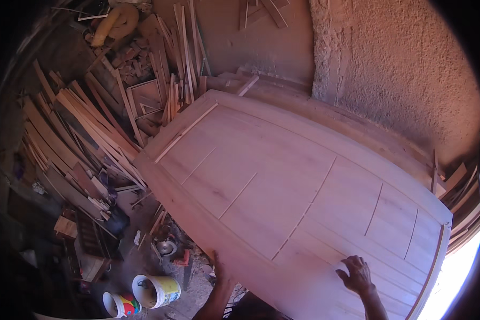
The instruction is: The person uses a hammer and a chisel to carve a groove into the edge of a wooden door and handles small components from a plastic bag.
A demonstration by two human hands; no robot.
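Observation:
A large pale wooden door (266,144) lies flat at a slant before me, with a raised border and several thin straight grooves across its face. At its near left edge is my left hand (222,271), closed about the rim; some of its fingers are hidden. My right hand (356,273) is over the lower right part of the face, where long parallel grooves run. Its fingers are bent but apart, thumb out to the side, and I see nothing in it. Whether the palm touches the wood cannot be made out. A hazy smear blurs the near part of the door.
Many wood strips (98,128) lean in a heap at the left. On the floor stand a white-and-yellow bucket (168,290) and a smaller colourful bucket (129,305), near a round metal power tool (166,248). Behind the door rises a rough plastered wall (400,69); a yellow coiled hose (114,24) lies far left.

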